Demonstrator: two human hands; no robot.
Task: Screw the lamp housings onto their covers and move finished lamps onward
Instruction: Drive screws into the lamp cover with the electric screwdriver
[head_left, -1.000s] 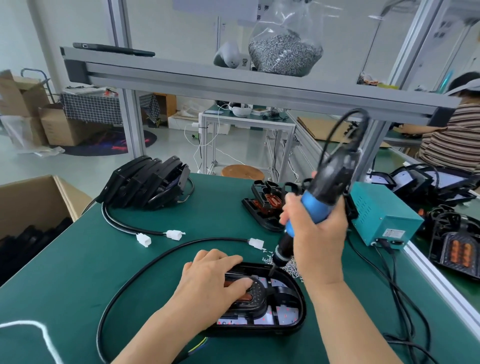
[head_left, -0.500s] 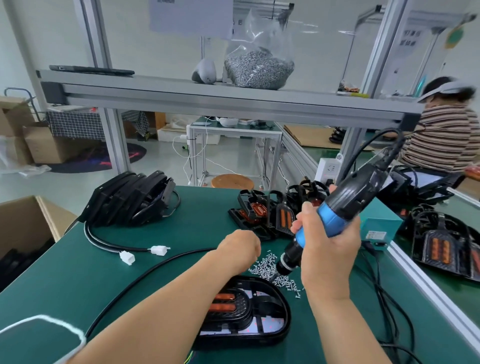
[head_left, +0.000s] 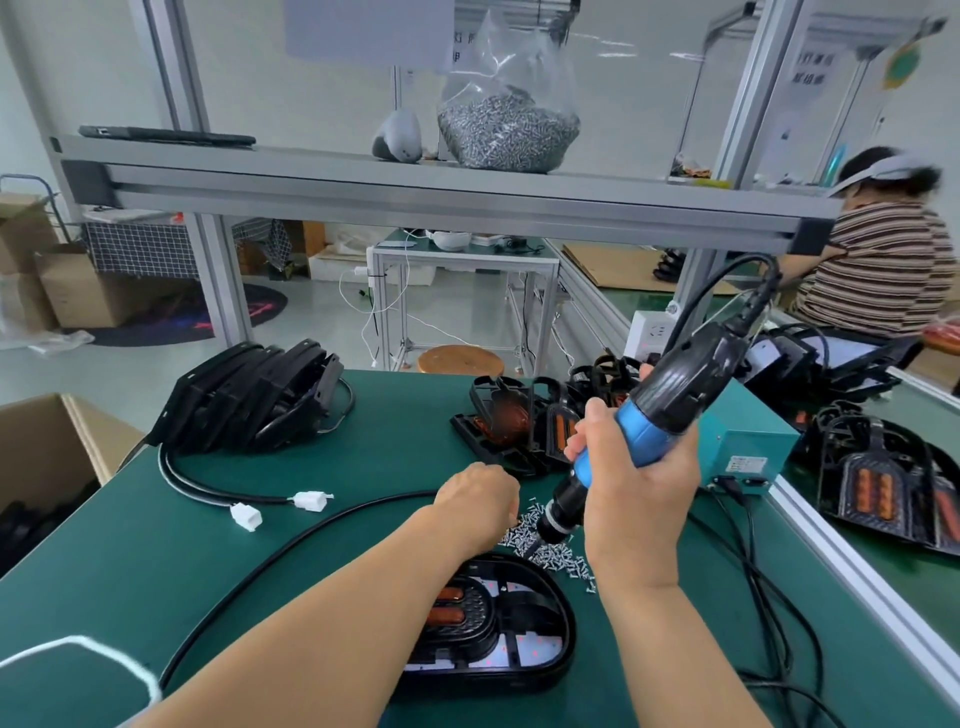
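clear bag (head_left: 506, 57) – screws (head_left: 506, 137); cardboard box (head_left: 78, 431) – black parts (head_left: 31, 519)

The left grip (head_left: 475, 501) and right grip (head_left: 641, 493) are bare hands. The left forearm (head_left: 322, 623) and right forearm (head_left: 670, 649) are uncovered down to the view's lower edge.

Left hand (head_left: 475, 501): fingertips hidden under knuckles; contents indeterminate.
Lamp (head_left: 545, 623): left part covered by forearm (head_left: 332, 597).
Screwdriver (head_left: 675, 395): bit indistinct among screws (head_left: 561, 558).
Cardboard box (head_left: 62, 441): cut by left edge.
Wall signs (head_left: 810, 67): lettering blurred.
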